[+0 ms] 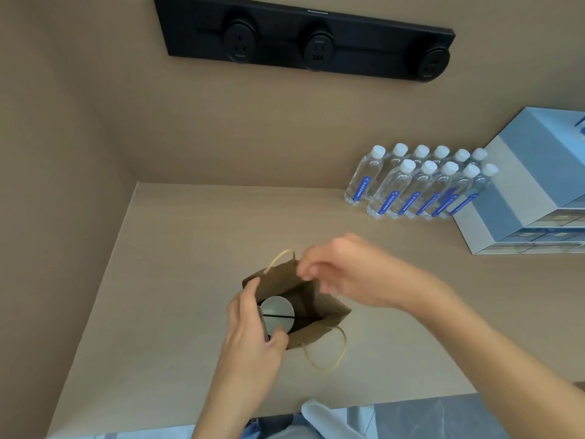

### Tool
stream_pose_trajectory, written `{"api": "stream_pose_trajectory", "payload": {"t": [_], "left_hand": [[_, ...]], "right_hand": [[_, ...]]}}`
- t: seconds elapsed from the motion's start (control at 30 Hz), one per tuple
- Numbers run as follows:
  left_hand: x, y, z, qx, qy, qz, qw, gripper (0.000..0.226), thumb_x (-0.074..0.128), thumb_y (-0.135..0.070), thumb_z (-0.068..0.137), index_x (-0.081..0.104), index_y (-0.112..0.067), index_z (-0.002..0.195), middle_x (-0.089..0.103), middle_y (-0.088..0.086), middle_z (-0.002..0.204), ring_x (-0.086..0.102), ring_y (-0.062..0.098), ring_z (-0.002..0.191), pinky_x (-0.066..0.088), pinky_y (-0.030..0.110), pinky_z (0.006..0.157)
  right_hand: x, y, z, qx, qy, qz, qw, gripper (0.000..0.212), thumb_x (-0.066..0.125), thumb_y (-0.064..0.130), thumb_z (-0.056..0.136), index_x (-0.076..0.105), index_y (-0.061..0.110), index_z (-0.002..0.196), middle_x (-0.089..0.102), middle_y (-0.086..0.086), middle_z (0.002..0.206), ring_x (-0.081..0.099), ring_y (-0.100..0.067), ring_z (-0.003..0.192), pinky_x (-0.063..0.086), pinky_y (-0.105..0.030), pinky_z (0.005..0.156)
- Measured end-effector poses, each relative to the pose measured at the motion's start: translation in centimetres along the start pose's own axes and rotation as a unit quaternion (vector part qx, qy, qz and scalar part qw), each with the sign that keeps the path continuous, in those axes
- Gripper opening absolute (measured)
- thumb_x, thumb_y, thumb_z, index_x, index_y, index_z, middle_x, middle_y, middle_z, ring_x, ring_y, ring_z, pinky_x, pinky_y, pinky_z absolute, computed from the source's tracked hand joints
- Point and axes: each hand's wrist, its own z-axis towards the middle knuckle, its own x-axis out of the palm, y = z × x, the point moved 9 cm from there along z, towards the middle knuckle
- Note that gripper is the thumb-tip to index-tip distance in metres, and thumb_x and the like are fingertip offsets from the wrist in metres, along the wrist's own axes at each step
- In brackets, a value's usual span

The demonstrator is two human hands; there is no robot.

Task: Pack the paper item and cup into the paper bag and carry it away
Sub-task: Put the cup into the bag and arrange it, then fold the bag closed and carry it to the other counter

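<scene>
Low centre of the frame, the left hand (250, 331) pinches the near rim of the bag (319, 324), with the cup (278, 313) upright inside. Just above, the blurred right hand (345, 274) has its fingers curled at the far rim; what they hold I cannot tell. No paper item shows. Best to gather both handles (329, 359) together before lifting, keeping the cup level.

Both bare forearms reach forward from the lower edge of the view, the left rising almost straight up and the right coming in at a slant from the lower right. The left hand (250, 331) is curled, thumb and fingers pinched together at its right side. The right hand (345, 270) hangs palm down, motion-blurred, its fingertips (305, 274) apparently bunched in a pinch.
</scene>
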Motion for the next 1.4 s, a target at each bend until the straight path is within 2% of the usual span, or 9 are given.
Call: {"api": "stream_pose_trajectory", "payload": {"t": [0.13, 0.27, 0.4, 0.6, 0.73, 0.87, 1.17, 1.27, 1.4], "left_hand": [[-1.2, -0.5, -0.7, 0.009, -0.007, -0.002, 1.0, 0.056, 0.052, -0.038, 0.093, 0.02, -0.061, 0.133, 0.042, -0.019, 0.139, 0.056, 0.012, 0.117, 0.048, 0.044, 0.098], [-2.6, -0.3, -0.7, -0.019, -0.057, -0.099, 0.993, 0.05, 0.049, -0.05, 0.092, 0.017, -0.075, 0.121, 0.059, -0.021, 0.115, 0.062, -0.008, 0.088, 0.057, 0.047, 0.081], [-2.5, 0.0, 0.2, -0.052, -0.086, -0.152, 0.983, 0.033, 0.04, -0.058, 0.09, 0.029, -0.079, 0.114, 0.069, -0.013, 0.102, 0.066, -0.002, 0.084, 0.058, 0.034, 0.071], [-2.2, -0.5, 0.9, -0.086, -0.059, -0.13, 0.986, 0.039, 0.028, -0.071, 0.085, 0.063, -0.058, 0.097, 0.072, -0.022, 0.094, 0.064, 0.017, 0.102, 0.049, 0.049, 0.097], [-1.3, 0.8, 0.5, -0.154, -0.016, -0.164, 0.974, 0.065, 0.031, -0.077, 0.072, 0.07, -0.039, 0.107, 0.07, -0.006, 0.109, 0.067, 0.022, 0.099, 0.057, 0.028, 0.068], [-0.7, 1.0, 0.4, -0.183, -0.015, -0.186, 0.965, 0.056, 0.033, -0.063, 0.091, 0.074, -0.026, 0.099, 0.071, 0.001, 0.106, 0.068, 0.021, 0.091, 0.056, 0.023, 0.058], [0.6, 2.7, 1.2, -0.171, -0.058, -0.228, 0.957, 0.021, 0.063, -0.002, 0.089, 0.074, -0.008, 0.072, 0.072, 0.013, 0.086, 0.067, 0.02, 0.078, 0.054, 0.028, 0.068], [0.5, 3.1, 1.5, -0.146, -0.087, -0.174, 0.97, 0.015, 0.076, 0.003, 0.076, 0.071, -0.01, 0.07, 0.069, 0.01, 0.076, 0.061, 0.014, 0.062, 0.045, 0.019, 0.056], [0.8, 3.7, 1.8, -0.101, -0.082, -0.114, 0.985, 0.039, 0.081, 0.009, 0.067, 0.069, -0.013, 0.097, 0.055, 0.004, 0.106, 0.067, 0.017, 0.09, 0.058, 0.021, 0.065]], "right_hand": [[-0.8, -6.8, -4.8, 0.135, -0.163, 0.161, 0.964, 0.023, 0.043, 0.012, 0.098, 0.063, 0.023, 0.104, 0.071, 0.002, 0.086, 0.061, -0.025, 0.047, 0.05, -0.027, 0.05], [4.4, -7.8, -5.0, 0.165, -0.137, 0.361, 0.908, 0.031, 0.04, 0.025, 0.102, 0.048, 0.029, 0.132, 0.065, -0.004, 0.104, 0.065, -0.022, 0.05, 0.052, -0.03, 0.046], [5.9, -7.3, -3.7, 0.165, -0.146, 0.449, 0.866, 0.037, 0.04, 0.035, 0.101, 0.044, 0.038, 0.138, 0.063, -0.01, 0.11, 0.066, -0.019, 0.054, 0.051, -0.028, 0.044], [7.2, -7.4, -3.3, 0.198, -0.122, 0.556, 0.798, 0.038, 0.042, 0.041, 0.1, 0.05, 0.037, 0.136, 0.06, -0.014, 0.109, 0.065, -0.025, 0.052, 0.057, -0.034, 0.053], [8.4, -7.3, -3.1, 0.222, -0.103, 0.629, 0.738, 0.035, 0.046, 0.042, 0.099, 0.059, 0.022, 0.125, 0.062, -0.016, 0.101, 0.066, -0.025, 0.053, 0.06, -0.037, 0.06], [9.0, -8.1, -3.1, 0.251, -0.117, 0.667, 0.691, 0.04, 0.052, 0.036, 0.098, 0.061, -0.002, 0.109, 0.067, -0.019, 0.086, 0.066, -0.029, 0.059, 0.06, -0.037, 0.058], [10.0, -9.0, -2.6, 0.219, -0.118, 0.614, 0.749, 0.01, 0.056, -0.001, 0.092, 0.065, -0.001, 0.091, 0.065, -0.017, 0.086, 0.062, -0.026, 0.069, 0.056, -0.035, 0.063], [10.1, -9.9, -3.3, 0.198, -0.132, 0.551, 0.8, 0.025, 0.062, -0.006, 0.087, 0.064, 0.007, 0.108, 0.062, -0.011, 0.104, 0.063, -0.02, 0.07, 0.051, -0.026, 0.057], [10.2, -11.2, -3.4, 0.165, -0.135, 0.448, 0.868, 0.053, 0.072, -0.002, 0.08, 0.058, 0.019, 0.126, 0.045, 0.002, 0.124, 0.063, -0.022, 0.081, 0.057, -0.033, 0.081]]}}
